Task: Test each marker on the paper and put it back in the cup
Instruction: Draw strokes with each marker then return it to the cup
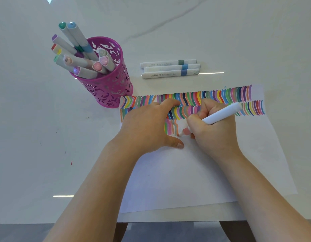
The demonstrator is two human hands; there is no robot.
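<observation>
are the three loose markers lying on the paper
No, the three loose markers lie side by side on the white table, beyond the far edge of the paper.

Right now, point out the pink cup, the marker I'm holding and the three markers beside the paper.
pink cup (106, 92): head view, front wall.
held marker (223, 112): head view, white barrel.
three loose markers (165, 68): head view, middle marker's barrel.

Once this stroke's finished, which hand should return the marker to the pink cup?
Right, probably. The right hand grips the marker, tip on the paper. The left hand lies flat on the paper, steadying it; it sits nearer the cup, but would need a handover first.
</observation>
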